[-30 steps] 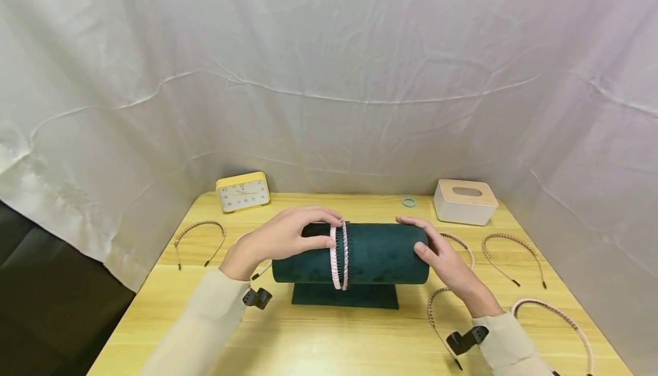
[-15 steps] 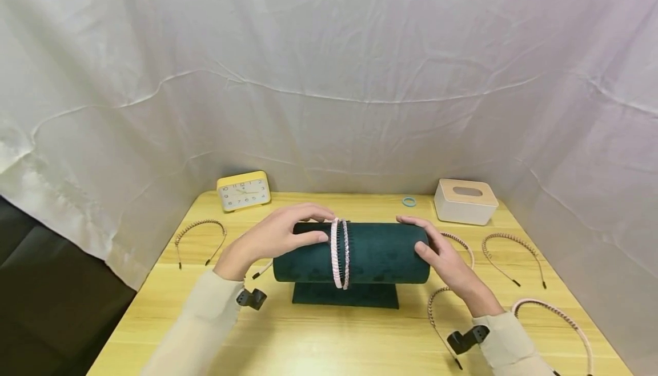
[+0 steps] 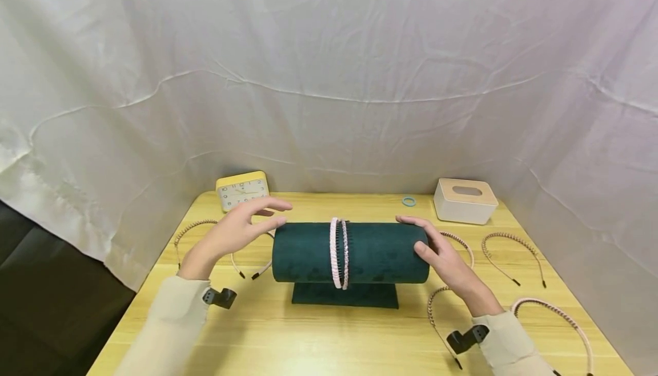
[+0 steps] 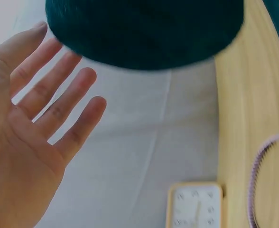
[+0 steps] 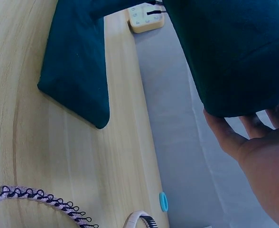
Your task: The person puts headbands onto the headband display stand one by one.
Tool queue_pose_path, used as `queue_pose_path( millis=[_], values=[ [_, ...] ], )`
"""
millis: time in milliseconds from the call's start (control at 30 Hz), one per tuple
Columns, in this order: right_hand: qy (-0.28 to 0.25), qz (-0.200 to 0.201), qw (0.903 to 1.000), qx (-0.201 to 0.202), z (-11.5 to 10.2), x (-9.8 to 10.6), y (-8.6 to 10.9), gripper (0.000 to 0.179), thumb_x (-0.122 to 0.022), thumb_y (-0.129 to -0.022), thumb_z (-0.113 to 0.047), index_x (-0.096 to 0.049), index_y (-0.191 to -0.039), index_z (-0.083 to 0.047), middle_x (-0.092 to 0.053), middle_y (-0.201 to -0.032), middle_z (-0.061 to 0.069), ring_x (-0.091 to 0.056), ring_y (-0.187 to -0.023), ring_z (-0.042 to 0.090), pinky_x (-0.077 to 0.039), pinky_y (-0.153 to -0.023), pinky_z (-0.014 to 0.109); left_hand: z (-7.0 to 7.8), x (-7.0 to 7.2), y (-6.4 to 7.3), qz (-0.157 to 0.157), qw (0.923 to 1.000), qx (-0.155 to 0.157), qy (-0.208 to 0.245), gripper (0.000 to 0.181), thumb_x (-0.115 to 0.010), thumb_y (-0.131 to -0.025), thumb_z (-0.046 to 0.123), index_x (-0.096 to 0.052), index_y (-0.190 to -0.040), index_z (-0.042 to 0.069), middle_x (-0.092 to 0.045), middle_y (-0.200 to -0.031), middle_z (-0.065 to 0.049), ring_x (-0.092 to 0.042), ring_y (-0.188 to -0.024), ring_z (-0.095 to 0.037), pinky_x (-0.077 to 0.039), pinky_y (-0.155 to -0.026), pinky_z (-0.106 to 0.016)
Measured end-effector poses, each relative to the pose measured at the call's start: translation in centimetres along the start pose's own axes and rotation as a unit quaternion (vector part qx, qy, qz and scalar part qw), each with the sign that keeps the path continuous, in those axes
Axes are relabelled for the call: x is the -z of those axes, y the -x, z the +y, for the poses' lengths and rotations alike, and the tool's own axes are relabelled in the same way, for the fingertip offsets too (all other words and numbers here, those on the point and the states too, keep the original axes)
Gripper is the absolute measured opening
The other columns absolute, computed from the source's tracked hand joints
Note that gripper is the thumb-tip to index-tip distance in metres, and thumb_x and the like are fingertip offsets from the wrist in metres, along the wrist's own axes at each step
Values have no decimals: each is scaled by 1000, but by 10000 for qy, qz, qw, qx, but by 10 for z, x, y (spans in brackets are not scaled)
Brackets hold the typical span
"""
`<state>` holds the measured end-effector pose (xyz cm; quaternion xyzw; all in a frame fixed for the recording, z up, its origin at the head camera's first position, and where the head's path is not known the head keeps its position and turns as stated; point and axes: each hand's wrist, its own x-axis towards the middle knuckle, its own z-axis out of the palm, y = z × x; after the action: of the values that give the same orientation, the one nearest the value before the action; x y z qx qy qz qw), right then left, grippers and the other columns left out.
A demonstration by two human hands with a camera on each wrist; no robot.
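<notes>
The left hand [image 3: 233, 230] hovered just beyond the left end of the dark green velvet display stand [image 3: 388, 253], its fingers loosely extended and spread, with nothing in its grasp; its thumb tip was right by the upper edge of the roll, and whether they touched could not be told. The right hand [image 3: 442, 256] held the right end of the roll, thumb on the near side and fingers curving over the far side. The stand stood upright near the middle of the wood-grain table [image 3: 329, 342], its roll lying horizontally above a flat base. Around the roll, slightly left of its middle, sat 2 headbands side by side: the pale pink headband [image 3: 334, 253] and, just right of it, the silvery braided headband [image 3: 345, 253]. On the table to the left, the twisted headband [image 3: 191, 226] and the slim pale headband [image 3: 264, 270] were partly hidden. On the right lay 4 more: the toothed headband [image 3: 464, 245] behind the right hand, the beige braided headband [image 3: 509, 236] farther right, the looped headband [image 3: 430, 309] nearer the front, and the pink headband [image 3: 565, 318] toward the corner. Along the back were the yellow alarm clock [image 3: 241, 190], the blue ring [image 3: 409, 205] and the tissue box [image 3: 462, 213].
</notes>
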<state>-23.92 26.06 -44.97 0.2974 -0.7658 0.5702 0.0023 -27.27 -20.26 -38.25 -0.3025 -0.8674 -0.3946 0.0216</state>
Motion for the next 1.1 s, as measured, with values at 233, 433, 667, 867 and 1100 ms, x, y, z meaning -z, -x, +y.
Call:
queue_pose_path(
  millis=[233,433,667,867,1100],
  values=[
    [-15,-26,10000,31,4,1,1,52,-43,-118,-14,-37,-169,-12,-37,-174,16,-50,-148,3,-48,-111,18,-34,12,15,358,9979,541,-45,35,-66,-111,35,-71,-143,22,-69,-147,-5,-66,-133,-31,-57,-107,-55],
    [1,-7,10000,-25,0,0,1,52,-44,-117,-15,-37,-169,-14,-37,-175,15,-51,-148,4,-49,-111,18,-64,13,26,561,9939,952,15,37,-64,-112,32,-70,-144,12,-67,-150,-14,-59,-141,-39,-51,-114,-63],
    [-29,-12,10000,1,-2,-1,0,52,-44,-117,-14,-37,-169,-13,-37,-175,15,-51,-148,4,-49,-111,19,-95,10,40,697,9875,1412,102,39,-62,-113,31,-68,-145,9,-64,-153,-17,-54,-146,-42,-49,-117,-63],
    [-30,7,10000,-6,-2,-1,-1,52,-44,-117,-14,-38,-168,-14,-37,-175,15,-50,-148,4,-48,-112,18,-118,6,48,744,9836,1639,68,42,-60,-114,32,-66,-147,6,-61,-156,-21,-50,-149,-47,-43,-119,-66],
    [22,15,10000,-20,-2,-1,0,52,-43,-117,-14,-38,-168,-14,-37,-174,15,-51,-148,5,-48,-111,18,-140,-4,56,632,9806,1854,-21,44,-58,-115,30,-64,-149,3,-58,-159,-23,-47,-151,-50,-44,-120,-67]
  ],
)
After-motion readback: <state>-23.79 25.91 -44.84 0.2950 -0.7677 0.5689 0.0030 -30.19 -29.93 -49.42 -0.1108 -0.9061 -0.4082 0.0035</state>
